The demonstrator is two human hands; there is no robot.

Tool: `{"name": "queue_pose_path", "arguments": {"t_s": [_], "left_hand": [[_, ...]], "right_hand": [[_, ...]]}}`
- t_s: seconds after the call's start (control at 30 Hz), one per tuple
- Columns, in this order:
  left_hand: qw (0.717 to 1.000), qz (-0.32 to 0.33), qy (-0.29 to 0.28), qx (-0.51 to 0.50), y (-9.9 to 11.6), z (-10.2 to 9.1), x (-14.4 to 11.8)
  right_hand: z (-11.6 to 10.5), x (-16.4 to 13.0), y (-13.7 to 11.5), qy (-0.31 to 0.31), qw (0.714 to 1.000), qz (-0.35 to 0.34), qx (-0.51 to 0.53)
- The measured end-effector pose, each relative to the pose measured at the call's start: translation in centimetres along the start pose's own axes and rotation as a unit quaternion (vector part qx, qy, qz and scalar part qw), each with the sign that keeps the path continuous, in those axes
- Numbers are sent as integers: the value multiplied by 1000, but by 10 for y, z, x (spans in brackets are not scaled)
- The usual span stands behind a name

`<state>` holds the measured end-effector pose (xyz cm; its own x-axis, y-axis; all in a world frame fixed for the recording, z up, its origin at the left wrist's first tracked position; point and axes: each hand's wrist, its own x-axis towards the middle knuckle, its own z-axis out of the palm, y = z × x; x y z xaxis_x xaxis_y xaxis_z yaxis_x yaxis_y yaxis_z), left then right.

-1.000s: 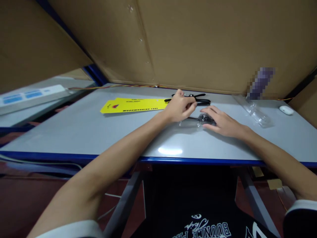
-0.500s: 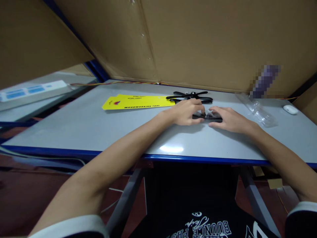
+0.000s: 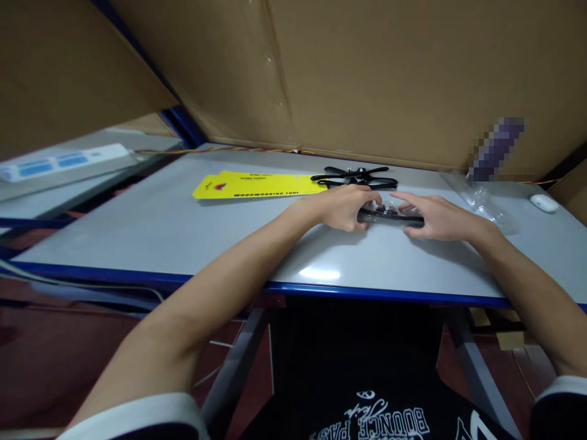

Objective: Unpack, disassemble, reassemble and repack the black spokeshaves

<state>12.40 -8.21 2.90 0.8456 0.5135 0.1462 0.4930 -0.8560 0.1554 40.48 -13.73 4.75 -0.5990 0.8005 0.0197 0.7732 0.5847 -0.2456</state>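
Note:
A black spokeshave in a clear plastic shell lies just above the near part of the table, between my two hands. My left hand curls its thumb and fingers around the left end. At the right end, my right hand has its thumb below and its fingers above the shell. Behind my left hand, several more black spokeshaves rest in a crossed pile. They lie beside yellow cards printed "WOODWORKING TOOL".
Clear plastic packaging lies to the right, with a white earbud case beyond it. A pixelated purple object stands at the back right. Cardboard walls enclose the table. A white power strip sits far left.
My right hand has shifted a little to the right, so more of the packaged spokeshave shows between my hands. The view has also moved slightly.

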Motion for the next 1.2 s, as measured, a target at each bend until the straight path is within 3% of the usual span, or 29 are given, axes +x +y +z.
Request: {"name": "queue_pose_path", "arguments": {"t_s": [0.27,0.7,0.9,1.07,1.2], "left_hand": [[999,-26,-1,36,4,2,3],[999,-15,14,35,-3,8,5],[994,-51,27,89,5,11,9],[984,-101,23,144,11,3,9],[984,-123,25,123,3,-5,4]], "right_hand": [[3,-1,-1,21,999,-19,-29],[9,3,1,55,992,-29,-107],[9,4,-3,69,981,16,-179],[9,3,2,92,971,97,-198],[6,3,17,107,983,66,-135]]}}
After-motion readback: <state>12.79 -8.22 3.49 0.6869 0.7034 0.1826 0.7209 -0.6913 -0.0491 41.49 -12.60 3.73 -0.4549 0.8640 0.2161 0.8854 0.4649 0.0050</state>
